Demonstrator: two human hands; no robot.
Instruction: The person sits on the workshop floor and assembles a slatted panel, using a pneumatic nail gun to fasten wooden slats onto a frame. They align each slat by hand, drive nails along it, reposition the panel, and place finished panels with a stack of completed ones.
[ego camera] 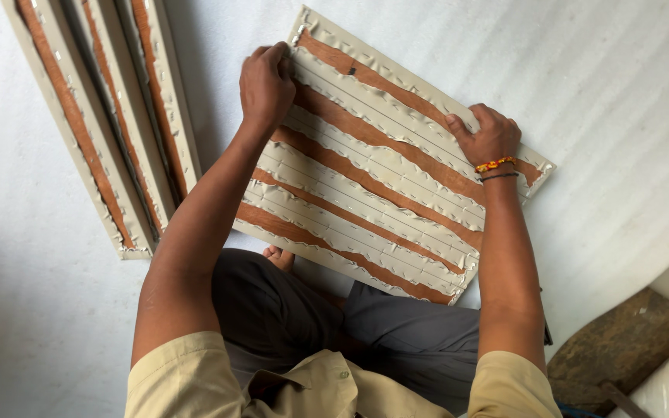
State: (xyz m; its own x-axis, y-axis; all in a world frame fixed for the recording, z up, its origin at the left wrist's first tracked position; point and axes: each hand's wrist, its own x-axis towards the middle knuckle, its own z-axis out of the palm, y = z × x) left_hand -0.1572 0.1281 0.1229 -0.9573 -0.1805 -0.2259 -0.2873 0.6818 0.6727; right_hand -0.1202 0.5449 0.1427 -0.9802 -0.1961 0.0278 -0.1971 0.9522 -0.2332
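Matt beige panel [381,166] (brown wood-like strips), crinkled film.

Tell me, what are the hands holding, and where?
Left hand grips the striped slatted panel at its far corner; right hand presses on its far edge.

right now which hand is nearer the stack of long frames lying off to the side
Left. The left hand grips the slatted panel at its corner nearest the stacked frames; the right hand presses on the panel's far side.
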